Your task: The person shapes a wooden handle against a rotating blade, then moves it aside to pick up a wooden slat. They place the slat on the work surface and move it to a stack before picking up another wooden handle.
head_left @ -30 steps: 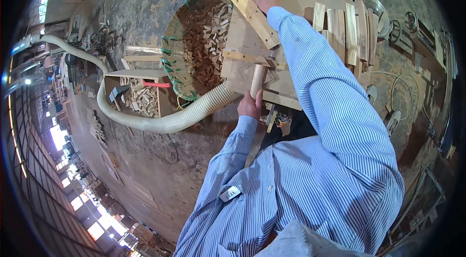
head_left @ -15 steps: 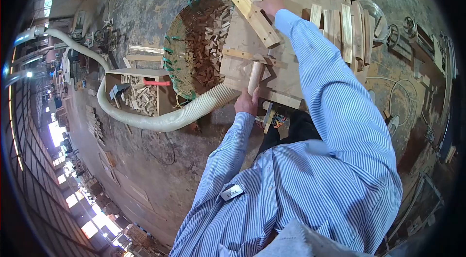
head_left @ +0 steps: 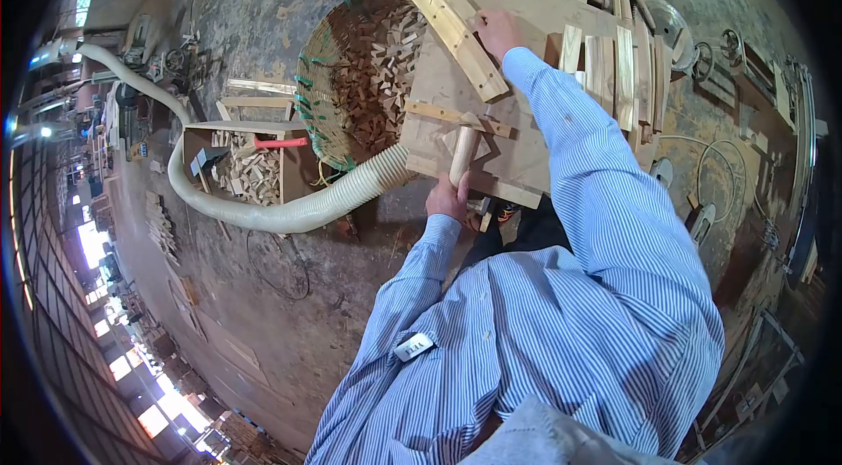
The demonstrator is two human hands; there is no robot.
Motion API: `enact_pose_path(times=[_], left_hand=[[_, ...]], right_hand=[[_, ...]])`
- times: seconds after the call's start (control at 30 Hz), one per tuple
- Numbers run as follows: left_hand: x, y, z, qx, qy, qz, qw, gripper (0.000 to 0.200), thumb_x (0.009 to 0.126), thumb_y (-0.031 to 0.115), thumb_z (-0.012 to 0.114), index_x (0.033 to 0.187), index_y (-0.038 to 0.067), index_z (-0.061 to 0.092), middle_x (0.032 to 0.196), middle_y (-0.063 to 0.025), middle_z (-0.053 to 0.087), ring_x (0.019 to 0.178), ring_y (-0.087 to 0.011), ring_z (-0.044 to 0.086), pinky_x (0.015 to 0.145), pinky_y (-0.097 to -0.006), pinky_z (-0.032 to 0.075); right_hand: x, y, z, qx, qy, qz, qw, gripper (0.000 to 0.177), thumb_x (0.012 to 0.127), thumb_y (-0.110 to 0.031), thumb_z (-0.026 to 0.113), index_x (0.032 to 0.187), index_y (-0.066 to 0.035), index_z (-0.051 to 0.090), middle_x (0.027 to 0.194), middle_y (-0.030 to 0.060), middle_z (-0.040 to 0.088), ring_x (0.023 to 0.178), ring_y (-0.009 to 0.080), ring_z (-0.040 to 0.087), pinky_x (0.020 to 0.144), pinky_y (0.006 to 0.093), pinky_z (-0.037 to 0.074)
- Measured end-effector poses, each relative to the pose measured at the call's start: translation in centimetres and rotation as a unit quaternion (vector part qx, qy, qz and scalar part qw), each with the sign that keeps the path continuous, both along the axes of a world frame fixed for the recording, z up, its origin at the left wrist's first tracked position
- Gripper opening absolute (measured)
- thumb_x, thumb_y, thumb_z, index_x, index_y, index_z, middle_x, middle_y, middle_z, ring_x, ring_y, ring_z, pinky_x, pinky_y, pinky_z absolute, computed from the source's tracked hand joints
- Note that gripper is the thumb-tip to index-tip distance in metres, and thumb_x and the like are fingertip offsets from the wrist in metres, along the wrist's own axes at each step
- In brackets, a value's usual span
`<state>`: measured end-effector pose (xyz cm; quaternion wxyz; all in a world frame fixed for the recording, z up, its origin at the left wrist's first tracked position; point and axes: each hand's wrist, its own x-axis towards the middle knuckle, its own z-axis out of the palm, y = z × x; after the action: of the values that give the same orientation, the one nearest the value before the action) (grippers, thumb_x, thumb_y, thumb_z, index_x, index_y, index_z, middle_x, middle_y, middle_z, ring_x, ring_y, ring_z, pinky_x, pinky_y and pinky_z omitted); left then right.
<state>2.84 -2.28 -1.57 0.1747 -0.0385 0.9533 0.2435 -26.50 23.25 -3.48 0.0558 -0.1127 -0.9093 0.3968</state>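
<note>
My left hand [head_left: 447, 199] is closed round the near end of a short, pale wooden piece [head_left: 464, 155]. The far end of that piece lies over the wooden work table [head_left: 526, 140], against a narrow wooden strip [head_left: 458, 118] fixed across it. My right hand [head_left: 497, 32] is at the far side of the table, its fingers curled in beside a long yellowish wooden bar [head_left: 452, 32] with dark holes. Whatever those fingers pinch, if anything, is hidden.
Several wooden pieces [head_left: 601, 70] stand at the table's right. On the left are a large basket [head_left: 320, 105] of offcuts, a ribbed hose [head_left: 351, 202] ending by the table, and a wooden box [head_left: 294, 171] of scraps with a red-handled tool [head_left: 281, 143] on it.
My right hand has drawn back slightly from the far side, and its fingers are more curled. My left hand still grips the wooden piece, which has shifted little. The view has shifted slightly.
</note>
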Motion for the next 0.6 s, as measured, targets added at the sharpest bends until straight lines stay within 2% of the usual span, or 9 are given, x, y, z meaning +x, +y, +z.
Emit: enact_pose_path(times=[0.17,0.3,0.37,0.6], left_hand=[[0.9,-0.6,-0.1,0.009,-0.022,0.007,1.000,0.054,0.100,0.057,0.053,0.103,0.003,0.055,0.080,-0.0268,0.069,0.080,-0.0484,0.067,0.071,-0.0578,0.052],[0.8,-0.7,0.3,0.010,-0.029,0.008,1.000,0.055,0.100,0.058,0.053,0.103,0.003,0.056,0.081,-0.0271,0.069,0.081,-0.0482,0.068,0.071,-0.0573,0.052],[0.4,-0.4,0.7,0.007,-0.056,0.011,0.998,0.056,0.100,0.058,0.052,0.104,0.003,0.056,0.083,-0.0279,0.069,0.083,-0.0483,0.068,0.073,-0.0567,0.052],[-0.8,0.5,0.9,0.019,-0.053,0.011,0.998,0.056,0.100,0.058,0.052,0.107,0.002,0.057,0.085,-0.0286,0.070,0.084,-0.0487,0.068,0.075,-0.0560,0.052]], right_hand=[[-1.9,-1.8,0.4,-0.020,0.002,-0.011,1.000,0.026,0.093,-0.030,0.066,0.095,-0.008,0.079,0.111,0.0217,0.071,0.102,0.0402,0.066,0.092,0.0506,0.051],[-3.8,-1.8,0.4,-0.041,-0.014,0.013,0.999,0.025,0.092,-0.031,0.068,0.096,-0.008,0.079,0.107,0.0231,0.071,0.103,0.0415,0.065,0.093,0.0510,0.050],[-4.9,-1.6,-0.7,-0.010,0.051,0.017,0.998,0.026,0.092,-0.032,0.071,0.095,-0.008,0.079,0.106,0.0238,0.070,0.104,0.0423,0.065,0.094,0.0511,0.049],[-7.0,-1.0,-2.2,-0.046,0.035,-0.002,0.998,0.026,0.091,-0.034,0.072,0.096,-0.009,0.080,0.107,0.0236,0.070,0.105,0.0421,0.065,0.096,0.0505,0.049]])
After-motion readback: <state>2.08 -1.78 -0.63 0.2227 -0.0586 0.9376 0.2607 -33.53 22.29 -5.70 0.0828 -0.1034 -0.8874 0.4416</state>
